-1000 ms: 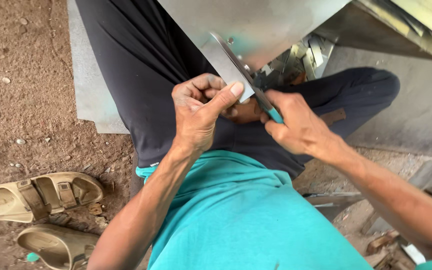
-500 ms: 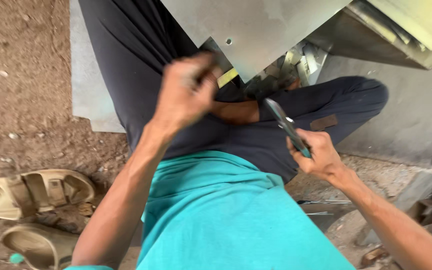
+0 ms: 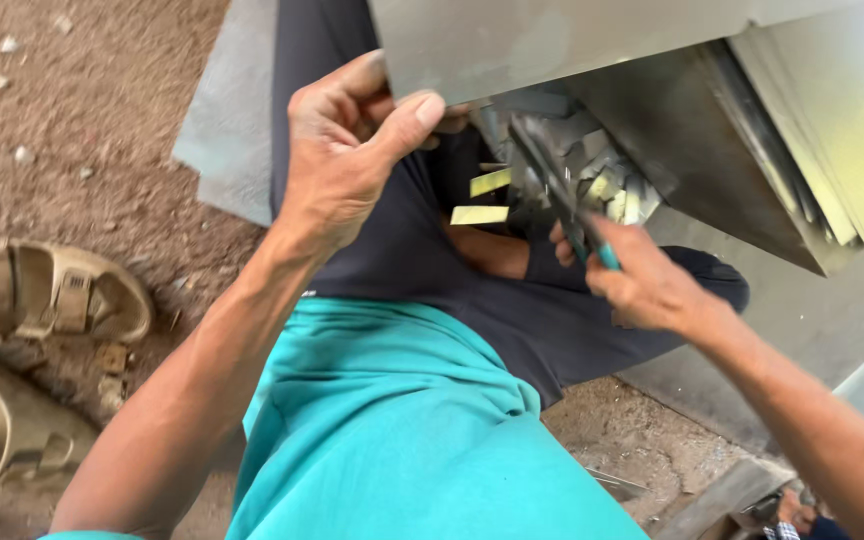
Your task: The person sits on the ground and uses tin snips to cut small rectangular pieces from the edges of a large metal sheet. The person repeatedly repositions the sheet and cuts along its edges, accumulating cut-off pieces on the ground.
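Pinched between thumb and fingers, the lower edge of a grey metal sheet (image 3: 552,40) sits in the left hand (image 3: 347,150), thumb pressed on the near face and fingers curled behind it. The sheet runs from that hand up and right, out of the top of the head view. The right hand (image 3: 642,285) is closed round the teal handles of a pair of snips (image 3: 557,200), whose dark blades point up and away toward the sheet's underside, just right of the left thumb; whether the blades touch the metal cannot be told. Below the blades, small pale yellow offcuts (image 3: 480,213) and grey scraps lie in a heap against the dark trouser leg (image 3: 392,240). To the right, more sheets (image 3: 812,130) lean stacked, their edges fanned. A teal shirt (image 3: 392,440) fills the bottom centre. On the brown dirt ground (image 3: 82,100) at left lie two tan sandals (image 3: 37,290), one beside the other. A flat grey sheet (image 3: 227,140) lies on the ground under the leg.
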`<state>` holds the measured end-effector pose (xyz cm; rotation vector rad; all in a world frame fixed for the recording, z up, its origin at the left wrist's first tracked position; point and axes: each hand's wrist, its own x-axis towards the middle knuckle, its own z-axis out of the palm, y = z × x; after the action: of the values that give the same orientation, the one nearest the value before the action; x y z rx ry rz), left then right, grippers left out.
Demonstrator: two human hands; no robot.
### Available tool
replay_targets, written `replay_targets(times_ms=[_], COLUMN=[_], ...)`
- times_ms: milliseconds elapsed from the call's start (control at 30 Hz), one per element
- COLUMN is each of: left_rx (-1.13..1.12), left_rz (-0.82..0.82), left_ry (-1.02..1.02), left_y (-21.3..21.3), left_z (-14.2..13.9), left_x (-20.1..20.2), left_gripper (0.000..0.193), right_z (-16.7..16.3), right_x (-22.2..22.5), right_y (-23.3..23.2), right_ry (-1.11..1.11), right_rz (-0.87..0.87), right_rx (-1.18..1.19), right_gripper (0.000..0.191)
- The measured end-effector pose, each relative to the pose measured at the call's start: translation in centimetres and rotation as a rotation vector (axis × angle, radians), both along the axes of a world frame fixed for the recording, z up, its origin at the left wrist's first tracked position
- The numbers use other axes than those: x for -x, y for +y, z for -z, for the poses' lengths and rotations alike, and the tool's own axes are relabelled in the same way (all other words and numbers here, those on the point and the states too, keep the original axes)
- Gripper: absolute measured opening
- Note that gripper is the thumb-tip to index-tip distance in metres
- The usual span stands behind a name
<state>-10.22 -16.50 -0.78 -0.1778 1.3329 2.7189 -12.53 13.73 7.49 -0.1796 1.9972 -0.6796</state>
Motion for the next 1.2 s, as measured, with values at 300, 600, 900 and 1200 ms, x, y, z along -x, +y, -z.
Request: replay_targets(times_ms=[300,600,900,1200], left_rx=[-0.016,0.158,0.153,0.213], left_rz=[-0.038,-0.03,0.289,0.624], left_ry=[0.053,0.007,-0.174,-0.045], left_y=[-0.2,-1.0,9.8,31.5], left_z=[0.4,-0.8,1.5,-0.7], left_x=[-0.3,1.3,1.5,-5.4], left_gripper=[0.029,0.023,0.016,0.017], right_z=[-0.6,0.0,1.9,2.5], right_x=[4.9,6.2,-9.6,-24.6], right_y=[-2.7,-1.0,7.8,7.8], right_ry=[0.007,0.095,-0.402,-0.057], right_rz=[-0.214,-0.267,0.691,1.512], right_rx=[0.013,-0.042,0.334,0.367], right_gripper=[0.039,0.024,0.051,0.066])
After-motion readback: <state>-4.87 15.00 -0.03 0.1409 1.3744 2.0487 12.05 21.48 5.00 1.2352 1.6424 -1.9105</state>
